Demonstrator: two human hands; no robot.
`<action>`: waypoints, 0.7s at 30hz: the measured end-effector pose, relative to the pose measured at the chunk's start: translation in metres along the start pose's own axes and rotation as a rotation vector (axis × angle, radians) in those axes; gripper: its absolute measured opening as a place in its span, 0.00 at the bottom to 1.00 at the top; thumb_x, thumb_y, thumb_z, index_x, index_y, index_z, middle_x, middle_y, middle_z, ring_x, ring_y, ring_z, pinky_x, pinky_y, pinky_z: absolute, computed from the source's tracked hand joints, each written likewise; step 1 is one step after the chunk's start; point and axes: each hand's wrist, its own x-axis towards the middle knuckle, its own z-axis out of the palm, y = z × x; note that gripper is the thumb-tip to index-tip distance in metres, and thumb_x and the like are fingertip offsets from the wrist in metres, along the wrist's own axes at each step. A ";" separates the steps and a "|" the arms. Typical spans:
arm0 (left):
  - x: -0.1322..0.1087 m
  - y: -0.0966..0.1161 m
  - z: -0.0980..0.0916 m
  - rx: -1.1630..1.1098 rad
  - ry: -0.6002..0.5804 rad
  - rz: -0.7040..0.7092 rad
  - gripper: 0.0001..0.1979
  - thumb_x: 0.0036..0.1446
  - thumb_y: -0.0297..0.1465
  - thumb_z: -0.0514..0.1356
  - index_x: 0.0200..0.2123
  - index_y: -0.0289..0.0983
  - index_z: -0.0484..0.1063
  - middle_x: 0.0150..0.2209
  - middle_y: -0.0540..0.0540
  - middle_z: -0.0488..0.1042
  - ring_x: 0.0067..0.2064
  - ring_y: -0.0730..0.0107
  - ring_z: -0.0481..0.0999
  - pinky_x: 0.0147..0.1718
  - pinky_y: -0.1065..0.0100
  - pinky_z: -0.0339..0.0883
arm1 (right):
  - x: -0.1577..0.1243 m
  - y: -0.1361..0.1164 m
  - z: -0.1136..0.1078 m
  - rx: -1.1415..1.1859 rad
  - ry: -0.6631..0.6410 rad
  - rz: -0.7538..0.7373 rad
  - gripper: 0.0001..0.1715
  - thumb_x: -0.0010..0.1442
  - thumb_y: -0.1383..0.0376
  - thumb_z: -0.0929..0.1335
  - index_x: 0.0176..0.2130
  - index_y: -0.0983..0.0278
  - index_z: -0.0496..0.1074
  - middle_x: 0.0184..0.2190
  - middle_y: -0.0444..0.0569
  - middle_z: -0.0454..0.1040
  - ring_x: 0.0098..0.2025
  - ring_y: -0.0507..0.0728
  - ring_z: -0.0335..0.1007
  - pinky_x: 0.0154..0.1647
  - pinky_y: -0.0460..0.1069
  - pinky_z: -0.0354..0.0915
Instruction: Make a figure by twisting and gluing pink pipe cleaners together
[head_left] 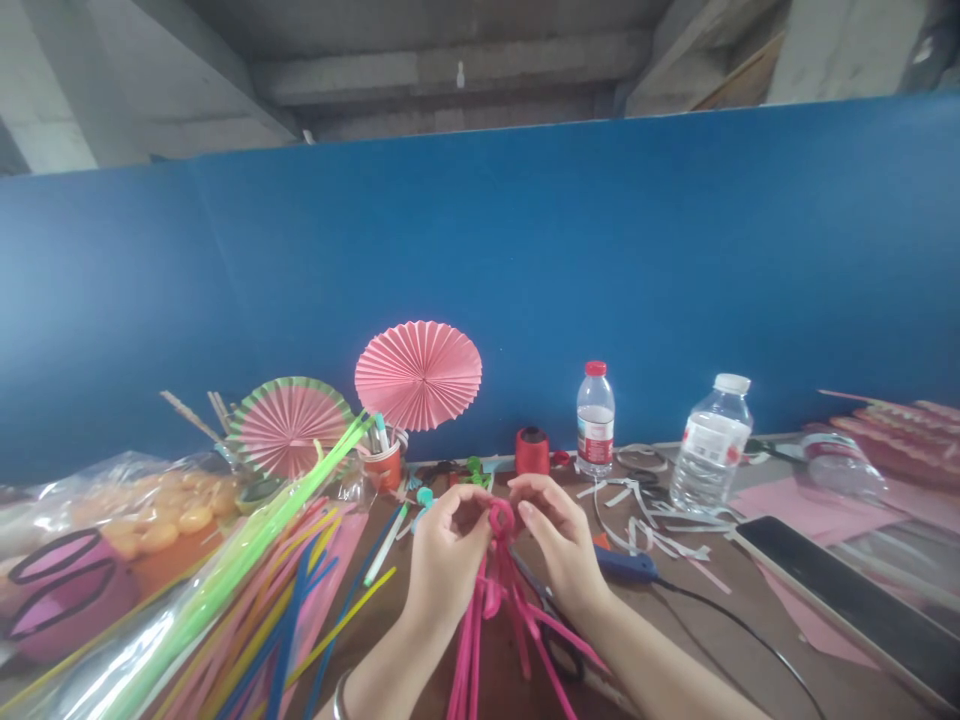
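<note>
one loop of pink stems (502, 507) was pinched in the left hand (444, 560) above a brown tabletop (705, 630); whether the right hand (564, 548), just beside it, was closed on it could not be told. behind the grip stood a blue partition (600, 250); overhead, concrete beams (450, 78).

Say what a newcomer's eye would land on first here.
Probably the round pink pleated fan, left of centre against the blue partition. Next, the hot-pink strands at bottom centre, their curled top between the left hand and right hand. Then the neon-green strands slanting across the lower left.
</note>
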 end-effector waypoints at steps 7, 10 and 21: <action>-0.005 0.010 -0.004 0.215 0.035 0.156 0.03 0.52 0.28 0.58 0.31 0.39 0.72 0.30 0.48 0.74 0.32 0.66 0.74 0.32 0.71 0.65 | -0.004 -0.010 -0.005 -0.392 -0.040 -0.270 0.09 0.51 0.72 0.66 0.35 0.62 0.71 0.30 0.46 0.74 0.31 0.54 0.71 0.34 0.48 0.66; -0.006 0.010 -0.003 0.233 0.016 0.221 0.03 0.52 0.28 0.58 0.31 0.39 0.72 0.29 0.48 0.74 0.31 0.67 0.73 0.32 0.70 0.64 | -0.004 -0.010 -0.005 -0.465 0.022 -0.283 0.11 0.49 0.75 0.65 0.32 0.62 0.71 0.29 0.45 0.74 0.31 0.54 0.71 0.34 0.47 0.66; -0.003 0.004 -0.004 0.304 -0.016 0.244 0.05 0.53 0.25 0.55 0.30 0.38 0.71 0.30 0.49 0.73 0.33 0.69 0.73 0.33 0.71 0.65 | 0.000 -0.008 -0.004 -0.548 -0.007 -0.387 0.10 0.53 0.75 0.63 0.30 0.62 0.70 0.27 0.44 0.72 0.30 0.53 0.67 0.32 0.45 0.62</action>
